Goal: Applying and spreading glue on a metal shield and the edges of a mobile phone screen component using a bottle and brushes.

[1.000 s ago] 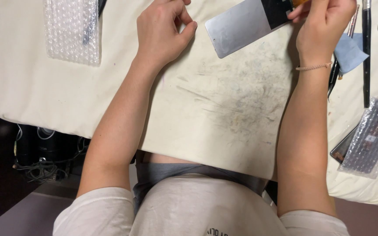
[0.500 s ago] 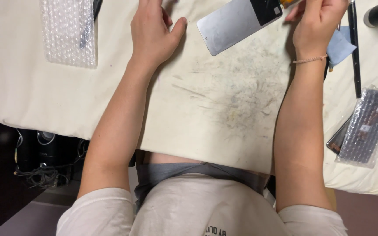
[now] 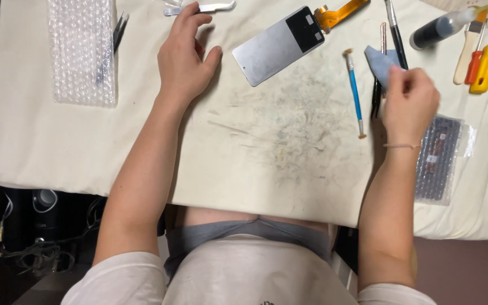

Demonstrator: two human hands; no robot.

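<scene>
Right hand (image 3: 409, 100) pinches the blue cloth (image 3: 380, 61) right of the screen panel (image 3: 280, 44); left hand (image 3: 184, 56) rests open. Wipe gently, sparing the orange ribbon cable (image 3: 340, 13).

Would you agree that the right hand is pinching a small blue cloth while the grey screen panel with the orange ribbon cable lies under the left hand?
Not quite: in the head view the grey screen panel lies on the cream mat beside the left hand, not under it. The right hand does pinch the small blue cloth.

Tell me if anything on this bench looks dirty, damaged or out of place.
The cream work cloth is smudged with dark streaks in the middle, below the grey phone screen panel, which lies askew. Nothing looks spilled or broken.
</scene>
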